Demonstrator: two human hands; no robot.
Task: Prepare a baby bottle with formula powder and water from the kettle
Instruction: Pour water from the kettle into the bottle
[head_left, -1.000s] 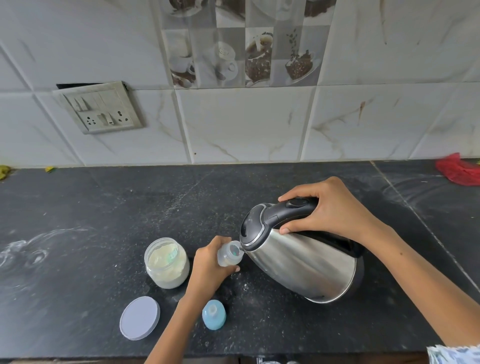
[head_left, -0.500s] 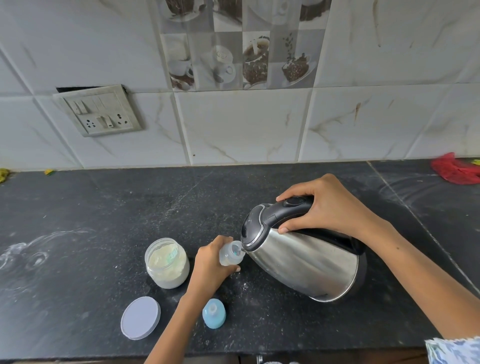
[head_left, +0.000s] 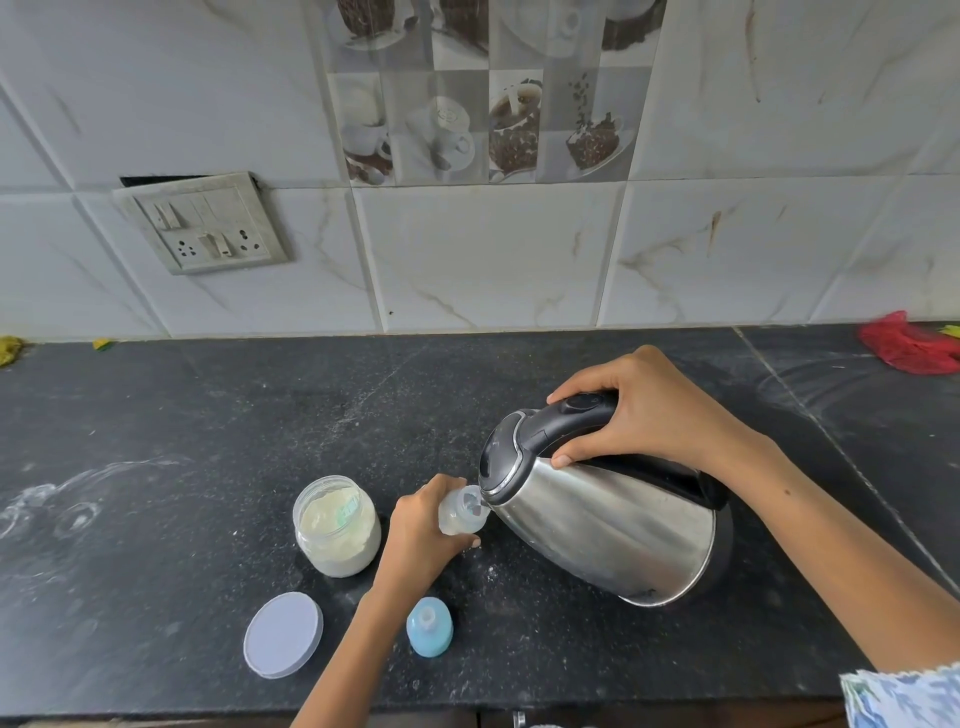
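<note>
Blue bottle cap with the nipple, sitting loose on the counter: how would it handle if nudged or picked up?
The small blue bottle cap with clear nipple looks like light plastic, so a nudge would probably slide it across the black stone counter. It seems tilted, so it may roll or tip. The nipple is probably soft, so gripping the blue ring seems safer.

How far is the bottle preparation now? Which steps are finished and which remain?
Done: the powder jar stands open, its lid lying on the counter, and the bottle's blue cap is off. Whether powder is already in the bottle cannot be told. In hand: the left hand holds the bottle while the right hand tips the kettle, spout at its mouth. Left: finish pouring, fit the cap.
</note>
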